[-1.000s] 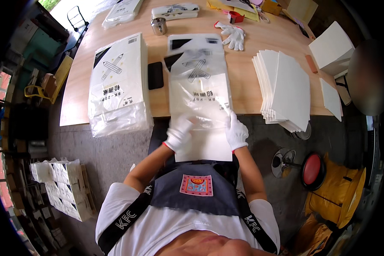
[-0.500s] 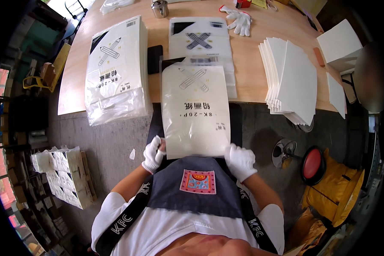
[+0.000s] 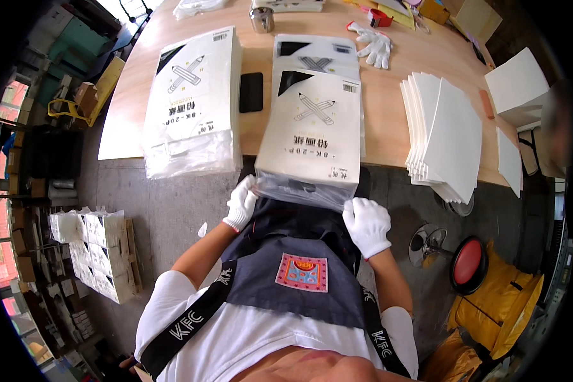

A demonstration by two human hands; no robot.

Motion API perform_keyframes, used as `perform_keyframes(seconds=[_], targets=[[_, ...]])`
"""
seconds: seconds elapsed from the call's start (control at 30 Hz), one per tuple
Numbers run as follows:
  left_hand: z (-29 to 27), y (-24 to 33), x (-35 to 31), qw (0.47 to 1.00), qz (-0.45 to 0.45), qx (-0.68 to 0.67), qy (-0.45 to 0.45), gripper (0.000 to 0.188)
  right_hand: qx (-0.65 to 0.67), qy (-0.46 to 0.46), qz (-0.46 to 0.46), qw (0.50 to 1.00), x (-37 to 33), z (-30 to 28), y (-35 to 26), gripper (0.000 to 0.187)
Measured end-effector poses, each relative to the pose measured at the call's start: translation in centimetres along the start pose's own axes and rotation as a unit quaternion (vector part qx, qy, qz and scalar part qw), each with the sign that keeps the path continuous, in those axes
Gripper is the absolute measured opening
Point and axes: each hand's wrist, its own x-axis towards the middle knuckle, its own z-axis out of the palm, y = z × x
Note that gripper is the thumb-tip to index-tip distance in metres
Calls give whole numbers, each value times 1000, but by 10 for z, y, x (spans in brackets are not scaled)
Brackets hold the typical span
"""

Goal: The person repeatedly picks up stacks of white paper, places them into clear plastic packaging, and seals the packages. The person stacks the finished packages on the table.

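A clear plastic bag (image 3: pixel 299 191) with a pack of drawing paper (image 3: pixel 312 130) inside lies over the table's near edge, its loose end toward me. The pack has a cream cover with crossed pencils and a black corner. My left hand (image 3: pixel 242 204), in a white knit glove, pinches the left corner of the loose end. At the right corner my right hand (image 3: pixel 367 226), gloved alike, is closed on the plastic. Beneath the pack's far end lie more printed clear bags (image 3: pixel 318 48).
A stack of bagged paper packs (image 3: pixel 194 95) stands left, beside a black phone (image 3: pixel 251 92). White sheets (image 3: pixel 442 134) are fanned at right. Farther back are a metal cup (image 3: pixel 261 20) and a spare glove (image 3: pixel 375 48). A red-seated stool (image 3: pixel 470 264) stands on the floor at right.
The pack now lies farther from me, with the bag's clear loose end stretched between my hands. Both hands have moved slightly forward. The view has shifted a little.
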Motion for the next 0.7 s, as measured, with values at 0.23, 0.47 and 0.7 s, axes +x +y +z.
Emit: perform_keyframes(seconds=[0.23, 0.47, 0.7], targets=[[-40, -19, -12, 990, -109, 90, 10, 17, 209, -119, 114, 964, -30, 41, 22, 32], [-3, 1, 42, 963, -175, 179, -100, 21, 392, -6, 356, 848, -11, 162, 93, 44], [-20, 174, 27, 926, 320, 202, -9, 9, 797, -243, 316, 453, 35, 164, -14, 29]])
